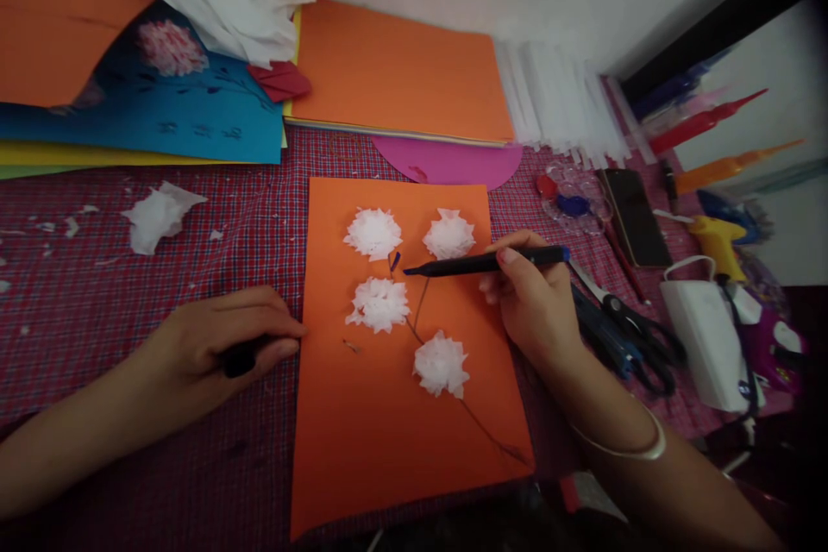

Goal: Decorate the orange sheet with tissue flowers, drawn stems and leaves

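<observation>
Marker (456, 265) is located above the upper half of the orange sheet (362, 448). Its long axis runs across the sheet, tip toward the left edge, blue end past the right edge. Tip contact with the paper cannot be confirmed. Right hand (536, 302) is clamped on the barrel near the blue end, partly covering it; the tip projects well clear of the grip. Left hand (223, 336), at the sheet's left edge, is closed on a black piece (238, 360), largely hidden. Scissors (637, 329) lie right of the sheet.
</observation>
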Demonstrator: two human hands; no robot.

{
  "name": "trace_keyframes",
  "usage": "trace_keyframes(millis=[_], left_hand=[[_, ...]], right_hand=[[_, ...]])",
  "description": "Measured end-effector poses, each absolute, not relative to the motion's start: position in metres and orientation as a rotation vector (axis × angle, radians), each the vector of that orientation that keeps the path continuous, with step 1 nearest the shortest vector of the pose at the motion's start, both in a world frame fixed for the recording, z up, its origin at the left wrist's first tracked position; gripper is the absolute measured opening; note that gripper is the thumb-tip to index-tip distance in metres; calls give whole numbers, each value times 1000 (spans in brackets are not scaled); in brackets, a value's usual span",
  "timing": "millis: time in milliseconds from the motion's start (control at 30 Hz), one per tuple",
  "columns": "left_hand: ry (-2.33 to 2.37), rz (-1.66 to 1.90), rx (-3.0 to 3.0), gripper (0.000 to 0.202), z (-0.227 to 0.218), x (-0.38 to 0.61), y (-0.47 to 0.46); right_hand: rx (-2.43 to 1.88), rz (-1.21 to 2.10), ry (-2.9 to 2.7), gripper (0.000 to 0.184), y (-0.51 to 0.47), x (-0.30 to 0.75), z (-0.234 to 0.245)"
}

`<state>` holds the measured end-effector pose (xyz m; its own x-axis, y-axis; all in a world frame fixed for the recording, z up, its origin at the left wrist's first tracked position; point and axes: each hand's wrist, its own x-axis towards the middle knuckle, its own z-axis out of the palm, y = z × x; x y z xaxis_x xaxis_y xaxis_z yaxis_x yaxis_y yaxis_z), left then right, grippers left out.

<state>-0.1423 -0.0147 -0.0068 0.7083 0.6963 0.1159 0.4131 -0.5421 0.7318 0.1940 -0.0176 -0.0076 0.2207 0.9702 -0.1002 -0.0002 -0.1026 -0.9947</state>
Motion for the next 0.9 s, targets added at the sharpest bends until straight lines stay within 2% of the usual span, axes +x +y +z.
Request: trace_keyframes(millis=[533,900], left_hand=[[858,507,2216,13,-7,-143,-15],[861,494,2232,13,-8,-145,-15]], right_hand=[[-1371,1143,-1025,12,-19,195,-8],[-1391,1173,-1125,19,-20,193,-6]])
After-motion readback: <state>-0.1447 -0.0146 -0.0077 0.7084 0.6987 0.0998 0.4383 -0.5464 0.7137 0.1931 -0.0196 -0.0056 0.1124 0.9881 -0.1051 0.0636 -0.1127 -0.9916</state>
